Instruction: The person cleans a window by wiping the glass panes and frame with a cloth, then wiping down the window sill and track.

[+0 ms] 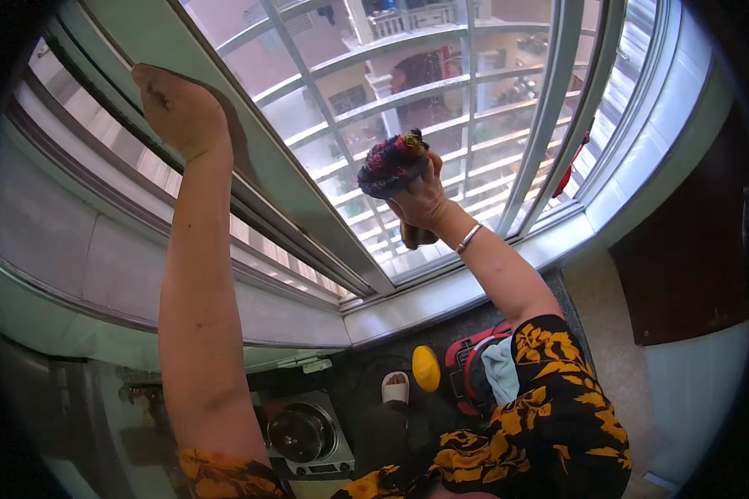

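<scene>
A bunched rag (392, 165) of dark, red and yellowish fabric is in my right hand (421, 196), held up at the window glass (312, 162). A loose end of it hangs below my palm. I cannot tell how firmly it presses on the pane. My left hand (181, 115) grips the edge of the pale window sash frame (274, 206) at upper left, its fingers mostly hidden. A silver bangle (469, 238) circles my right wrist.
Beyond the glass stand curved metal window bars (406, 109). Below are a tiled sill (406, 312), a lidded pot (299, 431) on a cooker (331, 458), a yellow object (425, 368) and a red-rimmed container (465, 368) with a light blue cloth (500, 368). A dark brown panel (693, 249) stands right.
</scene>
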A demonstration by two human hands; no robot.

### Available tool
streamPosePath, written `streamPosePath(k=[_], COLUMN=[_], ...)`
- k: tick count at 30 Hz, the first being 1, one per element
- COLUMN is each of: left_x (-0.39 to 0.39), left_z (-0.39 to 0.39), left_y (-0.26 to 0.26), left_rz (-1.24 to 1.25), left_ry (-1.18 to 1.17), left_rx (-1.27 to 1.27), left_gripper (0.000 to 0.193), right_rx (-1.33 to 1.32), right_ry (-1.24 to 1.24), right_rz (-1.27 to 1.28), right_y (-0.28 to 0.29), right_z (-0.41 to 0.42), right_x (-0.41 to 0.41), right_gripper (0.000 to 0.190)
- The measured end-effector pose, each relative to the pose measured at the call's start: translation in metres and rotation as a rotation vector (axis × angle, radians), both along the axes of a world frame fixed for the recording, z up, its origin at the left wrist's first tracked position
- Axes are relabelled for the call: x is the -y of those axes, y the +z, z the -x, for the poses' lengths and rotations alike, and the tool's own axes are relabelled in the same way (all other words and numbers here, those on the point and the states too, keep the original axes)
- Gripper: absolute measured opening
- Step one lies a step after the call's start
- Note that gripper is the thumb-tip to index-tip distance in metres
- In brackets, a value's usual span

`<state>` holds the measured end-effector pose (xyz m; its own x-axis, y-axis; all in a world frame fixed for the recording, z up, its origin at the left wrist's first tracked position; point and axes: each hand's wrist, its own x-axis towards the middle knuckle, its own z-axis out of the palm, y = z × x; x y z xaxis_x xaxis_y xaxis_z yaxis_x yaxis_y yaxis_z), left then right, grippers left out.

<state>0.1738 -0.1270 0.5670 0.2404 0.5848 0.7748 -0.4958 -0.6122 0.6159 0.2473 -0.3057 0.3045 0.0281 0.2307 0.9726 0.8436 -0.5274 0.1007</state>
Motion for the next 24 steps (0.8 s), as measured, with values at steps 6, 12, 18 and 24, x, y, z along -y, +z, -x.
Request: streamPosePath(k=[6, 12, 18, 24], left_x=[-0.011, -0.012, -0.010, -0.048], left_z=[-0.010, 0.001, 0.000, -0.017], left_y=[-0.001, 0.000, -0.003, -0.005], left_rz=[-0.088, -0.043, 0.021, -0.354], left_ry=[0.053, -0.006, -0.207, 0.421], left_rx=[0.077, 0.059, -0.029, -0.099], left_gripper=[0.066, 0.065, 0.073, 0.047], right_rx=[-0.161, 0.007, -0.041, -0.274], right_ry=[0.198, 0.480, 0.359, 0.306], right_rz=[0.270, -0.296, -0.376, -0.443], right_y=[0.004, 0.191, 0.209, 0.020], right_z=[0.029, 0.040, 0.046, 0.066], right_x=[0.016, -0.055, -0.108, -0.118], right_gripper=[0.034, 0.040, 0.014, 0.031])
